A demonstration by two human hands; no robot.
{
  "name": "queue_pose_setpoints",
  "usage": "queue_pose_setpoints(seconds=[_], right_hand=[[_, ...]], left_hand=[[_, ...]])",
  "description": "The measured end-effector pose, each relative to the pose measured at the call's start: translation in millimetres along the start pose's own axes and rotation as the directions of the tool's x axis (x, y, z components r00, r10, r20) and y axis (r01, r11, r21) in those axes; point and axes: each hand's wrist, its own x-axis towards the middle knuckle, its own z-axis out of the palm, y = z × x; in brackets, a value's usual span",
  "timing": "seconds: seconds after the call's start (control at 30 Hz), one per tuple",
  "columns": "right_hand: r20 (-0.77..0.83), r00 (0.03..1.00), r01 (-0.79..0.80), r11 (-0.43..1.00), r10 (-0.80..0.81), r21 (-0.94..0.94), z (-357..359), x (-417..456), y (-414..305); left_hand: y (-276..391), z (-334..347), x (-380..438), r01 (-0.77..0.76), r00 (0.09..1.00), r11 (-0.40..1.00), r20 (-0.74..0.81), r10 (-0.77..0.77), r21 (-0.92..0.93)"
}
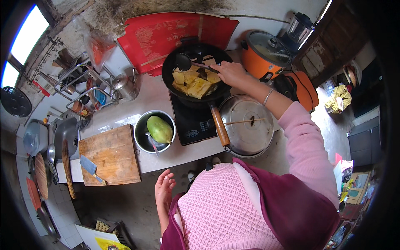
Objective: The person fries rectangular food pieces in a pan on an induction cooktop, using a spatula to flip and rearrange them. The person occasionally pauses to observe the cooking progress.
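My right hand (230, 72) grips the handle of a black ladle (183, 62), whose bowl is over the upper left of a black wok (168, 75). Yellowish, flat pieces of food (199, 87) lie in the wok, which sits on a black induction cooktop (195, 125); its wooden handle (220, 126) points towards me. My left hand (164, 185) hangs in front of the counter, fingers loosely curled, holding nothing. Near it on the counter stands a metal bowl (137, 132) with a green, papaya-like fruit (159, 129) and a spoon (152, 143) inside.
A lidded pan (243, 137) with a chopstick across it stands right of the cooktop, below an orange rice cooker (261, 64). Left are a cutting board (115, 153) with a cleaver (88, 164), a sink (66, 137), a metal kettle (123, 86) and a dish rack (90, 70).
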Motion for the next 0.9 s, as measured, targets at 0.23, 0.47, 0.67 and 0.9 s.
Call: queue_pose_setpoints(seconds=[0.23,0.47,0.67,0.9], right_hand=[[0.061,0.998,0.022,0.987,-0.012,-0.162,6.4,0.2,7.5],[-0.004,0.999,-0.040,0.964,0.041,-0.263,10.4,0.4,22.4],[0.047,0.995,-0.081,0.983,0.090,-0.167,0.7,-9.7,22.8],[0.166,0.975,-0.149,0.989,0.146,0.003,-16.0,-27.4,27.5]], left_hand=[[0.9,-1.4,-0.2,0.003,1.000,1.000,-0.007,-0.003,0.014],[-0.8,-2.6,-1.5,0.001,1.000,1.000,-0.006,-0.001,0.008],[-1.5,-0.6,0.1,0.015,1.000,1.000,-0.017,-0.014,0.023],[-2.3,-0.4,1.7,0.026,0.999,1.000,-0.028,-0.026,0.012]])
